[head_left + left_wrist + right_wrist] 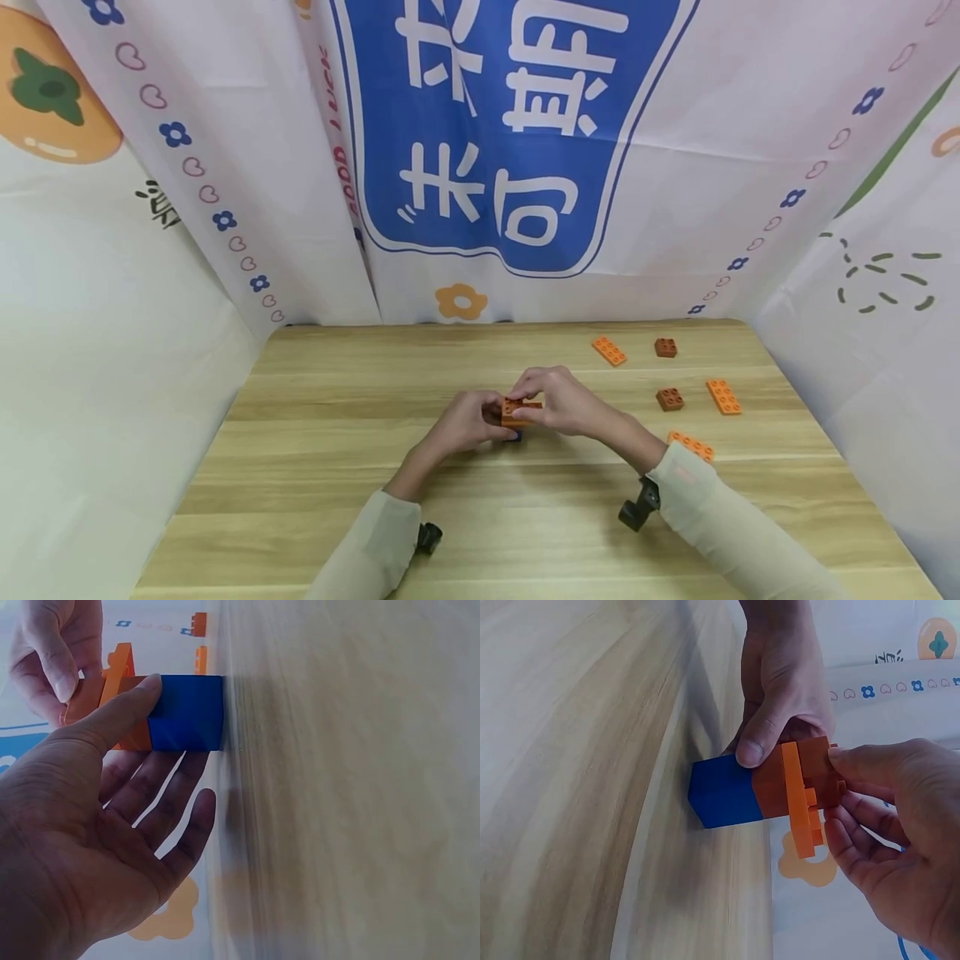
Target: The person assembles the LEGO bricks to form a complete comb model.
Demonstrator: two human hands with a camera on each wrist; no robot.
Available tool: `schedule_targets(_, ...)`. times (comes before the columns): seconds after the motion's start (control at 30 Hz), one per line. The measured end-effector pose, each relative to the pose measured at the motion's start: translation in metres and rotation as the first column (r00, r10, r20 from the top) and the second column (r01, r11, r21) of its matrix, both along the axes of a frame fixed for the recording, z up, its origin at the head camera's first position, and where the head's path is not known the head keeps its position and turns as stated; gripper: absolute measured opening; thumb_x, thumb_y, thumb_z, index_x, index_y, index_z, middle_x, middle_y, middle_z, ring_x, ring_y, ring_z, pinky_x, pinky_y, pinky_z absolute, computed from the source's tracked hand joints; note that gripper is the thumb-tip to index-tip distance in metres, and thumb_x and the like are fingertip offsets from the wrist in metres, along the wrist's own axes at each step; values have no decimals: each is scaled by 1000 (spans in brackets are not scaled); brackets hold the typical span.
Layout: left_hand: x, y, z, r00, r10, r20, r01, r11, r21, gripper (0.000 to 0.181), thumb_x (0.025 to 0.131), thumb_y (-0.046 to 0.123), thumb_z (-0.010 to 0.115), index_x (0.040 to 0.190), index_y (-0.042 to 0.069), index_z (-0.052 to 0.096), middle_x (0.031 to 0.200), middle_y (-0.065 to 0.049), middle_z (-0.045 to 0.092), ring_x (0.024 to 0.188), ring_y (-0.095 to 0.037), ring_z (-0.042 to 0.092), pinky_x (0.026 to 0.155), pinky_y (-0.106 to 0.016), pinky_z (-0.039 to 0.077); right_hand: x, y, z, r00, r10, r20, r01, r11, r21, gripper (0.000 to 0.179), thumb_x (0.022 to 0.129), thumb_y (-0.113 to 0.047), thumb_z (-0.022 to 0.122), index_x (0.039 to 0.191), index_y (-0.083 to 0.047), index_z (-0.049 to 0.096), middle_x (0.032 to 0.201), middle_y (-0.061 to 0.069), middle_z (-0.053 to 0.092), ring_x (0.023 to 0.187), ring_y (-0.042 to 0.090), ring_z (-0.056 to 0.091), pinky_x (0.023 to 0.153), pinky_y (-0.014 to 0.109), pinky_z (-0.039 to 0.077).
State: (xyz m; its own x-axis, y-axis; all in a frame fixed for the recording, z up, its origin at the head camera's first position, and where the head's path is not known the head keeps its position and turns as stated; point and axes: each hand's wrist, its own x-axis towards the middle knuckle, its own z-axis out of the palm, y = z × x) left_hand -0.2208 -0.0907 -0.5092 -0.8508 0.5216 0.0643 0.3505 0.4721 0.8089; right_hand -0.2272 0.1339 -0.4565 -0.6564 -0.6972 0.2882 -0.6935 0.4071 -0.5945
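A stack of toy building bricks stands at the middle of the table, most plainly seen in the wrist views. Its base is a blue block [724, 791], with a brown brick [770, 793] above that. A thin orange plate [802, 814] comes over the brown one and juts out to one side. My left hand [467, 422] grips the lower part, its thumb across the brown and blue bricks. On top of the plate sits another brown brick [812, 756], pinched between the thumb and fingers of my right hand [564, 403].
To the right lie three loose orange plates, one near the back [609, 351], one farther right [723, 397] and one partly behind my right sleeve [686, 442]. Two small brown bricks, a rear brick [665, 347] and a nearer brick [670, 399], lie among them. Printed cloth [315, 283] surrounds the table.
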Motion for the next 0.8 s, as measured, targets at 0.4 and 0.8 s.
schedule_targets(0.4,-1,-3,-1,999,-32,-5,32,999,16,25,87,17,90,106,9,77,102,-2,78,92,-11,74,81,-26,61,3,-1,-1,999,-39,0,39,999,16,20,93,-10,83,113,-6,82,108,4,77,97,18,72,79,32,62)
schedule_targets(0.8,2,-6,2,1000,-7,23,6,997,75,29,91,16,87,117,9,76,109,-4,78,100,-17,76,85,-25,62,6,-2,-3,996,-90,10,90,996,-2,23,90,-9,86,113,-6,82,108,4,77,97,17,72,78,31,62)
